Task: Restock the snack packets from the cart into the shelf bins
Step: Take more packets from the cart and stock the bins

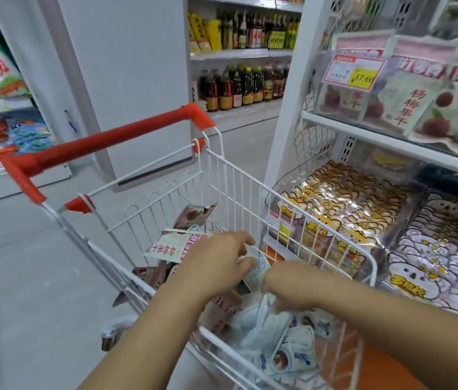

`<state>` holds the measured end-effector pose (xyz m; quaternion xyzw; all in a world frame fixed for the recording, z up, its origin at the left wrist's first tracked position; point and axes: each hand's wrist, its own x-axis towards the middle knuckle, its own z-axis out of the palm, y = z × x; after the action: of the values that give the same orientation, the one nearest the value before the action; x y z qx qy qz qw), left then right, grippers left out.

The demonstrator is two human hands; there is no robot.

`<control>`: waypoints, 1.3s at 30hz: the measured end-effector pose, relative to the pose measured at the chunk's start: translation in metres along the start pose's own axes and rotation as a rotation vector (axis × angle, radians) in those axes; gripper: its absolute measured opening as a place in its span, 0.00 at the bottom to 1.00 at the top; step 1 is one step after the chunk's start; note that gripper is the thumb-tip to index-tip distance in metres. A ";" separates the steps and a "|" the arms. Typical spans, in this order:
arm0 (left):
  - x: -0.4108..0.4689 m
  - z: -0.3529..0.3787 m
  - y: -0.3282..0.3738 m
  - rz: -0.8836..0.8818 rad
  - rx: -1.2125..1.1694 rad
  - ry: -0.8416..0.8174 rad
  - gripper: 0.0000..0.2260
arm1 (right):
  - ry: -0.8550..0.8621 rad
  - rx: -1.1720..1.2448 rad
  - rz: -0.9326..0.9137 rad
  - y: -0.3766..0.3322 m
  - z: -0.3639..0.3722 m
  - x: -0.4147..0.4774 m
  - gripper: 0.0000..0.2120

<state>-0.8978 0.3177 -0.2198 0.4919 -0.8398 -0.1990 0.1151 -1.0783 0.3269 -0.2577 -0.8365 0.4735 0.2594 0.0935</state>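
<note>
A white wire cart [230, 175] with a red handle [104, 142] holds several snack packets, pink and white ones [166, 249] at the far end and pale blue ones [292, 350] nearer me. Both hands reach down into the cart. My left hand [216, 260] curls its fingers and thumb around a packet [257, 273] in the middle of the pile. My right hand [287, 288] points its fingers down and pinches a bunch of pale blue-white packets [261, 316]. On the upper right shelf, a clear bin [343, 88] holds matching pink and white packets [408, 99].
Lower shelf bins to the right of the cart hold golden packets [343, 204] and pale cartoon-printed packets [442, 249]. Bottles [239, 85] fill shelves behind a white pillar [126, 80]. Grey tiled floor [25, 277] stretches to the left.
</note>
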 end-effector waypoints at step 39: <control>-0.020 -0.015 0.011 -0.199 -0.961 0.397 0.12 | -0.189 0.398 0.112 0.027 0.011 -0.036 0.24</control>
<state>-0.8903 0.3364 -0.2012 0.4892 -0.5651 -0.4745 0.4650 -1.1197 0.3433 -0.2455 -0.7461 0.5500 0.2429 0.2861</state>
